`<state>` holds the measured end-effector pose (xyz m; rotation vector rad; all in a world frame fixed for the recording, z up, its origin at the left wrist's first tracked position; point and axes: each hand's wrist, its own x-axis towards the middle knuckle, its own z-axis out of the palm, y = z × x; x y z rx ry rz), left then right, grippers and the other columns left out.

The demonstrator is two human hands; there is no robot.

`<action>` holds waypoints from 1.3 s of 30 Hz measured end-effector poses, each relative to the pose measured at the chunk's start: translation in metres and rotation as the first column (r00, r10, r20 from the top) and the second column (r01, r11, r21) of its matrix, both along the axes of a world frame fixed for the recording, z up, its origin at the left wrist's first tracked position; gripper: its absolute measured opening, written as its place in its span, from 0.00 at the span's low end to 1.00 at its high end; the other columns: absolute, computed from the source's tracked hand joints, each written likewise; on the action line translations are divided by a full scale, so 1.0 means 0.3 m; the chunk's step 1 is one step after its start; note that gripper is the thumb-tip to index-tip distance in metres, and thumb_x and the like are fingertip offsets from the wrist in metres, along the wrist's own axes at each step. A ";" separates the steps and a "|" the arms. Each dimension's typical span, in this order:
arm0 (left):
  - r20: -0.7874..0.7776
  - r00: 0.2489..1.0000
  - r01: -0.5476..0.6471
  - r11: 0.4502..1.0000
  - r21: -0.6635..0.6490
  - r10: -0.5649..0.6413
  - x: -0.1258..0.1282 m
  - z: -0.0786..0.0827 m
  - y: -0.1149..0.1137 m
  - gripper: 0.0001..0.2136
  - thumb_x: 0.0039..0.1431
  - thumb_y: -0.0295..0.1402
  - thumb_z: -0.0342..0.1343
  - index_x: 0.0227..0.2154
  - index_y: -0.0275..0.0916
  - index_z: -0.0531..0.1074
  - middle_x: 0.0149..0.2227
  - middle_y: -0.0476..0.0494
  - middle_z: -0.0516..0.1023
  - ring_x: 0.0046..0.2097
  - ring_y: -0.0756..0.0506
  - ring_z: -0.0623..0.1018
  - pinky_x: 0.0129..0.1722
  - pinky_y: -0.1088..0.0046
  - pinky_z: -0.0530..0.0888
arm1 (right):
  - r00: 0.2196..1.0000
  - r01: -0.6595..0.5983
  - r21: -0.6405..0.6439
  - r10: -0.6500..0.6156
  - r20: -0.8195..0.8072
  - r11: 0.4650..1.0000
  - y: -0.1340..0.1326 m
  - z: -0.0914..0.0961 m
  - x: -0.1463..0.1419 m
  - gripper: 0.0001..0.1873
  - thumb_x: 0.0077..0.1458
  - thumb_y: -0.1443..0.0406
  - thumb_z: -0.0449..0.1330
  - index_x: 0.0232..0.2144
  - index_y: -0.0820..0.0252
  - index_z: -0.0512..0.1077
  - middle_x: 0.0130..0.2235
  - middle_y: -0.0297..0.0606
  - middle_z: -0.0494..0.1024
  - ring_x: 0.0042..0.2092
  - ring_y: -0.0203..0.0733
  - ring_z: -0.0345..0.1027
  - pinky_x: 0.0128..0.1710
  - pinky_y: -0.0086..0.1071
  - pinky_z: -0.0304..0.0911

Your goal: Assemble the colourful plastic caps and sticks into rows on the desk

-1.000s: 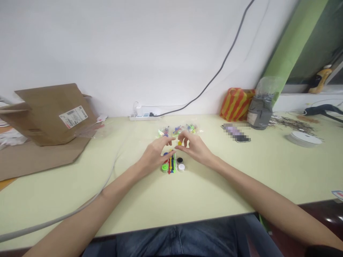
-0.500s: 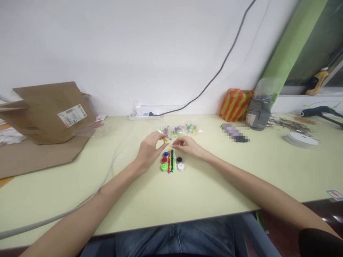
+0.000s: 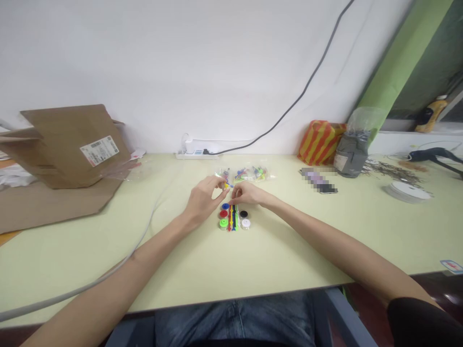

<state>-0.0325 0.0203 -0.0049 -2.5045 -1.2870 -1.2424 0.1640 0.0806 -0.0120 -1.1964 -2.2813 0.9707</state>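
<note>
Between thumb and fingertips, my left hand (image 3: 205, 197) pinches a small yellow plastic piece (image 3: 226, 185), mostly covered by the fingers. Close beside it, my right hand (image 3: 250, 193) has curled, closed fingertips over the far ends of a row of plastic arrows (image 3: 233, 219); what it holds, if anything, is hidden. The upright arrows are red, yellow, blue, green and white. Left of them lie a blue disc (image 3: 225, 206), a red disc (image 3: 223, 213) and a green disc (image 3: 223, 223). To their right are a black disc (image 3: 243, 214) and a white disc (image 3: 246, 223).
Clear bags of coloured parts (image 3: 253, 172) lie behind my hands. A cardboard box (image 3: 68, 149) stands left, and a grey cable (image 3: 144, 236) crosses by my left arm. A phone (image 3: 318, 180), a striped bag (image 3: 320, 142) and a white spool (image 3: 407, 190) are right.
My right fingertips have shifted slightly left and down towards the arrows' far ends. My left hand still pinches the yellow piece. The view has shifted a little.
</note>
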 end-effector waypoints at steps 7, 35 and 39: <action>-0.007 1.000 -0.004 1.000 -0.003 0.004 -0.003 -0.001 0.002 0.08 0.65 0.36 0.54 0.44 0.41 0.72 0.38 0.47 0.76 0.40 0.47 0.76 0.43 0.69 0.72 | 0.999 -0.025 0.011 0.026 -0.035 1.000 0.011 0.001 0.004 0.10 0.46 0.63 0.71 0.28 0.65 0.77 0.26 0.34 0.76 0.29 0.36 0.66 0.28 0.28 0.58; -0.004 1.000 -0.021 0.999 -0.037 0.021 -0.006 -0.007 0.011 0.09 0.65 0.36 0.54 0.45 0.41 0.71 0.39 0.47 0.76 0.40 0.47 0.75 0.42 0.69 0.72 | 0.907 -0.419 0.479 0.380 0.182 0.771 -0.112 0.051 0.031 0.06 0.58 0.71 0.63 0.34 0.61 0.82 0.37 0.42 0.75 0.41 0.43 0.65 0.46 0.36 0.60; -0.002 1.000 -0.017 0.999 -0.040 0.017 -0.005 -0.007 0.011 0.09 0.65 0.36 0.53 0.45 0.41 0.71 0.39 0.46 0.76 0.40 0.47 0.75 0.43 0.69 0.72 | 0.911 -0.411 0.479 0.363 0.195 0.775 -0.113 0.048 0.029 0.10 0.59 0.74 0.60 0.33 0.61 0.81 0.37 0.42 0.75 0.41 0.42 0.66 0.45 0.35 0.60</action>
